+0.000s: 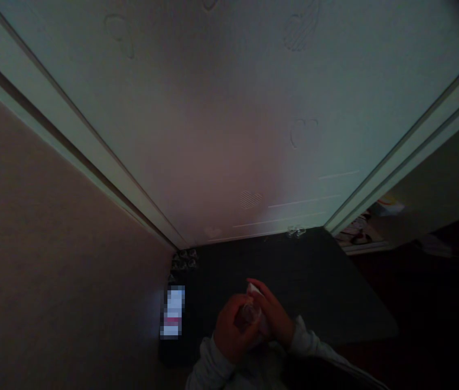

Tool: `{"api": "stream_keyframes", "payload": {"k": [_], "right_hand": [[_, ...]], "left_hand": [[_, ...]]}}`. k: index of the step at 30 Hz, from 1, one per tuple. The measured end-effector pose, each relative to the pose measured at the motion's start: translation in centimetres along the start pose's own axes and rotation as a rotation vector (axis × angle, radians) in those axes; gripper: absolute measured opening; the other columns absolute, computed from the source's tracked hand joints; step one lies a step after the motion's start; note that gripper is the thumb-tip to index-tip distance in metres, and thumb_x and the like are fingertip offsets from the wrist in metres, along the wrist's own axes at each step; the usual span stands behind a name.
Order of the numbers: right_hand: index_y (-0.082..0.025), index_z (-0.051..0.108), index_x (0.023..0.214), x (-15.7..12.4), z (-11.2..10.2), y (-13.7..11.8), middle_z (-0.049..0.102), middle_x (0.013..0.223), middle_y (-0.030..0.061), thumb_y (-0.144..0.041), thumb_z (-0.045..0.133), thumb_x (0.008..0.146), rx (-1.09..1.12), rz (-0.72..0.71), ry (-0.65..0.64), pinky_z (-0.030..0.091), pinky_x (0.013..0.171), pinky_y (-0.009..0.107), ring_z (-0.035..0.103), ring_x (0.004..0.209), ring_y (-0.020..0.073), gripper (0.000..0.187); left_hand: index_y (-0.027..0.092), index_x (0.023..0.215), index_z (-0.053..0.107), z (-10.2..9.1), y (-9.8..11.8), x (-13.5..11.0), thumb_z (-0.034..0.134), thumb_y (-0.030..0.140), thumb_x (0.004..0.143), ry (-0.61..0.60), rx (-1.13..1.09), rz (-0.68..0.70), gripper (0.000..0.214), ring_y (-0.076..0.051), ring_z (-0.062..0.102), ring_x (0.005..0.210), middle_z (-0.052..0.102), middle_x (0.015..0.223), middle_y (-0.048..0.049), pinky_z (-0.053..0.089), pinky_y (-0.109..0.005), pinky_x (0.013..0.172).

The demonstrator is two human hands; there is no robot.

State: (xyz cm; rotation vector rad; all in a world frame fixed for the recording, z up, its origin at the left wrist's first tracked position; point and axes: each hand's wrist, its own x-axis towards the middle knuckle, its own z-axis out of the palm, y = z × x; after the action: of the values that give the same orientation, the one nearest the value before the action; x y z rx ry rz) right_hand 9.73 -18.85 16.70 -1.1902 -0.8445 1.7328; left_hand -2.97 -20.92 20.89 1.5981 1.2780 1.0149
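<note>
Both my hands are together above the near part of the dark table [294,292]. My left hand [229,330] curls around a small clear glass [250,313], whose round shape shows dimly between the hands. My right hand [276,314] is closed against its other side, with a piece of white cloth or tissue [254,290] showing by the fingertips. Dim light hides much of the glass and cloth, and I cannot tell exactly how the fingers grip them.
Several small clear glass pieces [184,260] stand in the back left corner. More glass pieces [296,231] are at the back edge, against the heart-patterned white panel [221,135]. A lit, blurred screen [173,312] lies at left by the wall [70,244]. Items on a low shelf [359,233] appear at right.
</note>
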Motion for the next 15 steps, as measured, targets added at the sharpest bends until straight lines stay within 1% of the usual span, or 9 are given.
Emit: {"api": "stream_keyframes", "payload": {"k": [2,3,6,9,12,15], "right_hand": [[-0.024,0.052,0.113,0.0,-0.1,0.2,0.063,0.078,0.0018,-0.053,0.054,0.075,0.004,0.002,-0.006,0.046,0.063,0.032,0.060,0.069,0.0196,0.049],[-0.023,0.053,0.112,0.0,-0.1,0.2,0.063,0.077,0.0021,-0.053,0.053,0.075,0.003,-0.001,-0.011,0.046,0.062,0.032,0.060,0.068,0.0196,0.048],[-0.020,0.060,0.098,-0.1,-0.1,-0.1,0.063,0.077,0.0037,-0.054,0.052,0.076,-0.019,-0.022,-0.023,0.047,0.064,0.033,0.060,0.070,0.0205,0.041],[-0.020,0.064,0.085,-0.1,-0.1,-0.6,0.064,0.077,0.0054,-0.054,0.051,0.077,-0.065,-0.061,-0.027,0.047,0.067,0.035,0.060,0.074,0.0225,0.038],[-0.021,0.064,0.076,-0.1,-0.1,-1.0,0.065,0.076,0.0062,-0.055,0.050,0.077,-0.122,-0.113,-0.024,0.047,0.071,0.036,0.059,0.076,0.0235,0.037],[-0.022,0.061,0.066,-0.1,0.0,-1.3,0.062,0.068,0.0049,-0.055,0.047,0.079,-0.188,-0.166,-0.014,0.048,0.068,0.036,0.057,0.069,0.0222,0.038]], "left_hand": [[0.019,0.090,0.061,-0.1,0.1,0.0,0.061,0.019,0.070,-0.013,-0.008,0.010,0.020,-0.022,0.062,0.082,0.065,0.088,-0.0067,0.049,-0.030,0.073],[0.019,0.091,0.061,-0.1,0.2,0.0,0.060,0.019,0.071,-0.017,-0.007,0.016,0.021,-0.022,0.062,0.082,0.065,0.089,-0.0069,0.050,-0.030,0.073],[0.019,0.093,0.060,-0.1,0.2,0.0,0.060,0.019,0.071,-0.026,0.014,0.047,0.022,-0.021,0.062,0.081,0.064,0.089,-0.0072,0.050,-0.030,0.072],[0.019,0.092,0.061,0.0,0.0,0.0,0.060,0.019,0.072,-0.026,0.061,0.097,0.020,-0.023,0.061,0.083,0.065,0.089,-0.0078,0.050,-0.032,0.074],[0.020,0.094,0.062,0.2,-0.4,0.0,0.060,0.018,0.074,-0.010,0.130,0.167,0.021,-0.024,0.060,0.088,0.066,0.092,-0.0091,0.049,-0.035,0.077],[0.021,0.095,0.062,0.2,-0.6,0.1,0.060,0.018,0.073,0.013,0.196,0.256,0.022,-0.025,0.061,0.086,0.067,0.090,-0.0089,0.049,-0.037,0.077]]}}
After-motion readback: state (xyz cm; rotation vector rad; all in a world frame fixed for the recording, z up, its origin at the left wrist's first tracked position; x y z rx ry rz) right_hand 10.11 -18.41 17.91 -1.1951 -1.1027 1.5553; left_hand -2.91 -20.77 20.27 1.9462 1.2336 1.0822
